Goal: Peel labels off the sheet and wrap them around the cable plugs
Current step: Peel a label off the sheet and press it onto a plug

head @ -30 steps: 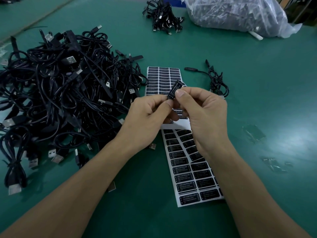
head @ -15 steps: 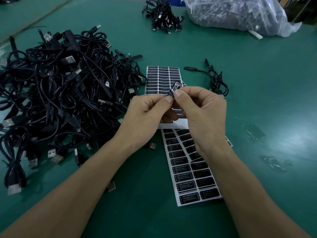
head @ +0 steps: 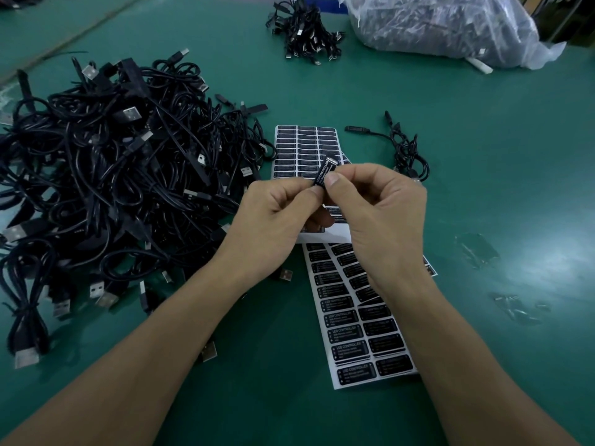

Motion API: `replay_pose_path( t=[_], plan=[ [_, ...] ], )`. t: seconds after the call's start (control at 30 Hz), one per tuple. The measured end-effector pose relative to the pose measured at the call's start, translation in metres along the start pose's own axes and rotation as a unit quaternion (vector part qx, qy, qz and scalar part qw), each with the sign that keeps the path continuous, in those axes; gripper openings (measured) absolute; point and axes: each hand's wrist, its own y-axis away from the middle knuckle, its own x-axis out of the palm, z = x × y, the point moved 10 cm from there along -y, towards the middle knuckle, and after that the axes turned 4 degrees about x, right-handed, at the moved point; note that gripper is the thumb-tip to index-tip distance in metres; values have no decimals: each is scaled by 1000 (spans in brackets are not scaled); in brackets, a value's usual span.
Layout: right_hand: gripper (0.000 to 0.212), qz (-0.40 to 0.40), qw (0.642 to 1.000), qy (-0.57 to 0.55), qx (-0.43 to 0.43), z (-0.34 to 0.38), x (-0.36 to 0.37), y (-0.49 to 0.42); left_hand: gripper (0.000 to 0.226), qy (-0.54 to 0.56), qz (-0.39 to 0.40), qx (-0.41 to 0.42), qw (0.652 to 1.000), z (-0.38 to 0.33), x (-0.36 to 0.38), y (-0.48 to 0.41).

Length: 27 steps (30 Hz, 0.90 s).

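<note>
head view: left hand (head: 273,220), right hand (head: 383,214), pinch grip on plug (head: 325,171) over label sheet (head: 354,326), cable heap (head: 112,175) beside

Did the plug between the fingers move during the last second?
No, hardly at all. The plug, pinched by the left hand and right hand, still lies over the near right corner of the far label sheet.

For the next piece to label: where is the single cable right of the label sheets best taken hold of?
Probably by the plug at the single cable's left end, pinched from above. It lies flat and straight on the table, clear of the tangled loops, with both sides free.
</note>
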Motion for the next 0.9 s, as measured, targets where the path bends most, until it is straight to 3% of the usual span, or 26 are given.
replay_pose_path(
  t=[0.9],
  plan=[
    [17, -40, 996, 64, -39, 12, -9, 5, 31, -31, -4, 37, 999, -7, 0, -1]
  ],
)
